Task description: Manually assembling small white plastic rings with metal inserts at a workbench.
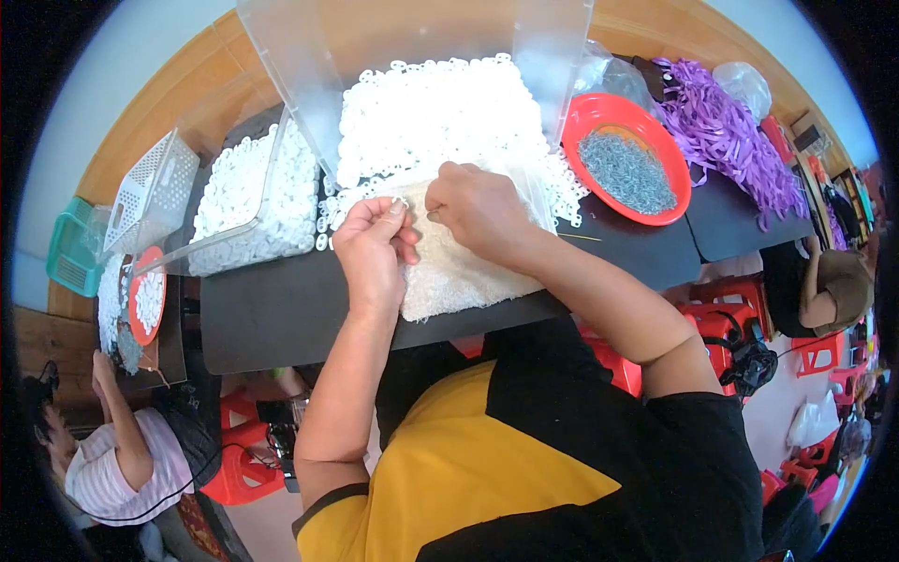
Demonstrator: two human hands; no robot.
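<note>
My left hand (pixel 367 251) is closed, pinching a small white plastic piece (pixel 400 202) between thumb and forefinger. Just to its right, my right hand (pixel 482 208) has its fingers curled together, and whatever lies in them is hidden. Both hands are over a cream towel (pixel 459 281) spread at the near edge of the dark table (pixel 272 318). Beyond them a clear plastic bin (pixel 295 66) lies with a heap of small white looped pieces (pixel 440 108) spilling toward the towel.
On the left stand a clear tub (pixel 225 234) of white pieces and a white basket (pixel 154 192). A red bowl (pixel 676 201) of small metal parts (pixel 626 173) and purple ribbons (pixel 726 131) lie right. Another person (pixel 122 459) works at far left. Red stools (pixel 239 478) stand below.
</note>
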